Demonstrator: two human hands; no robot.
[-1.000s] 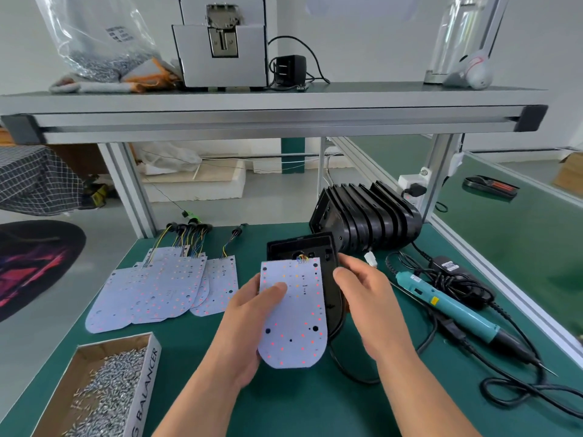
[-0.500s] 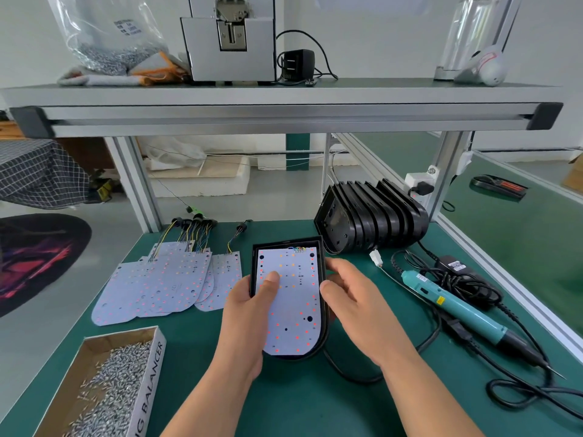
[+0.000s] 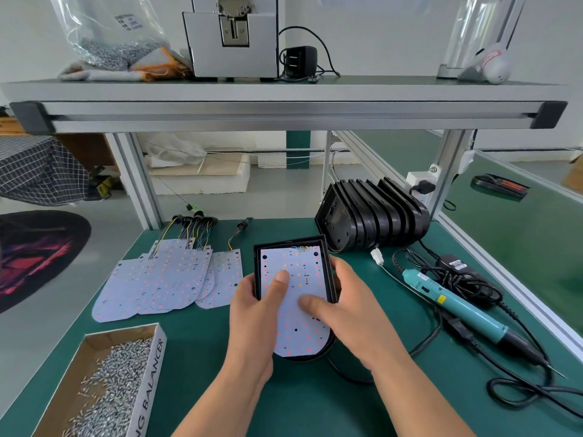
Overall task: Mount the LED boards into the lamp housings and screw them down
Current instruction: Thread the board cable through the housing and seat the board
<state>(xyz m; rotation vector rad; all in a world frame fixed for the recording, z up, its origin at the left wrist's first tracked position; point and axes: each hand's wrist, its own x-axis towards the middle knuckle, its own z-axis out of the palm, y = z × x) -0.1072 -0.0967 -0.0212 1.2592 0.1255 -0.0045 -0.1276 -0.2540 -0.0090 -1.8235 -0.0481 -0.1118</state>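
On the green surface (image 3: 315, 405) before me, the LED board (image 3: 303, 269) lies inside the lamp housing (image 3: 257, 269). My left hand (image 3: 252, 313) and right hand (image 3: 350, 313) grip the housing's sides, thumbs on the board. I should press evenly — board flat, holes aligned — before reaching for the screws (image 3: 110, 373).

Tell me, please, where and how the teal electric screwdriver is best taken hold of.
Take the teal barrel of the screwdriver at mid-length, from above: it lies flat on the mat, while the black nose tapers to a thin bit and cables crowd the far end.
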